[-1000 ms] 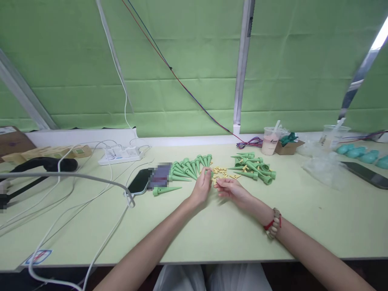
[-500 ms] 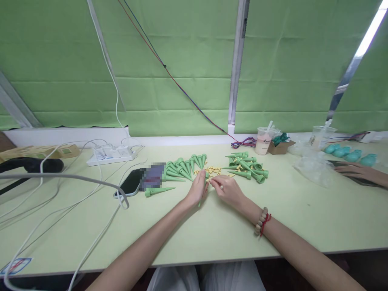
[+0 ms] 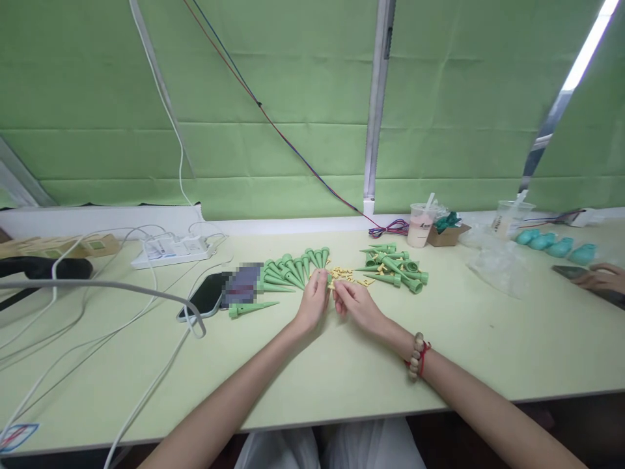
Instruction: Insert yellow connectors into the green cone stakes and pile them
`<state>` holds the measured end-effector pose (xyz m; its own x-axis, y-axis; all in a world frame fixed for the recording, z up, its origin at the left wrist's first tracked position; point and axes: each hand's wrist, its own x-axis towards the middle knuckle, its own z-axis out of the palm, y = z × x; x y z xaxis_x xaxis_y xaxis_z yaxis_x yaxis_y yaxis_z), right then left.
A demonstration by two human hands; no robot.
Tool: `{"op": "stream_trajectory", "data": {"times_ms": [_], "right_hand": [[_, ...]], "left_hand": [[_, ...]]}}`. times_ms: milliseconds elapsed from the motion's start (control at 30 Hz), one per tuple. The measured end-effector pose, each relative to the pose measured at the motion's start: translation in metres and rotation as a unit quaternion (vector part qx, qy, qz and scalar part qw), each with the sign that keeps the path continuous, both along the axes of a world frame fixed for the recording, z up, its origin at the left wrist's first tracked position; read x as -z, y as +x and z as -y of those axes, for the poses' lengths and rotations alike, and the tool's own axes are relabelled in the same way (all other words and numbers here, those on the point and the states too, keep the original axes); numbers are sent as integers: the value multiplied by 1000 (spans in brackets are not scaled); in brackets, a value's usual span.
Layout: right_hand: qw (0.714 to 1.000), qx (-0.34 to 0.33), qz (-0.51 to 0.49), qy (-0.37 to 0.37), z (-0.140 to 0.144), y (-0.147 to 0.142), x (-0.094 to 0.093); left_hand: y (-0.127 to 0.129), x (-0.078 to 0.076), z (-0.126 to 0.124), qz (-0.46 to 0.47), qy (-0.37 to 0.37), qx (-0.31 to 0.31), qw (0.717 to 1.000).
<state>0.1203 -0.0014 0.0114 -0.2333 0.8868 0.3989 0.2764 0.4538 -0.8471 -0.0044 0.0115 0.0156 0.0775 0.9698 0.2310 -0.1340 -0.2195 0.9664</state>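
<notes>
Both hands meet over the table [image 3: 342,365]: the left hand [image 3: 310,305] pinches a green spike [image 3: 326,279] by its wide end, while the right hand [image 3: 355,303] curls narrow at that end, though what its fingertips hold cannot be made out. Small yellow pieces [image 3: 344,273] lie just beyond the fingers. Fanned spikes [image 3: 288,271] lie beyond the left hand, and a loose pile [image 3: 396,267] beyond the right.

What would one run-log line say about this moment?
left hand: holds green spike | right hand: fingertips meet left hand | yellow bits: just beyond | phone: left
</notes>
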Motion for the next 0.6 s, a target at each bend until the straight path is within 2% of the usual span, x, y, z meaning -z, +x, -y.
{"op": "stream_trajectory", "data": {"times_ms": [100,167,433,600], "right_hand": [[986,86,113,84,0,8,-6],[976,114,140,122,0,12,-8],[963,84,149,207,-1,13,-4],[949,93,170,249,-4,18,-2]], "left_hand": [[0,-5,1,-20,8,-7,1000],[0,-6,0,-15,3,-20,1000],[1,1,-6,-13,-42,-3,999],[3,0,-6,0,-85,8,996]]}}
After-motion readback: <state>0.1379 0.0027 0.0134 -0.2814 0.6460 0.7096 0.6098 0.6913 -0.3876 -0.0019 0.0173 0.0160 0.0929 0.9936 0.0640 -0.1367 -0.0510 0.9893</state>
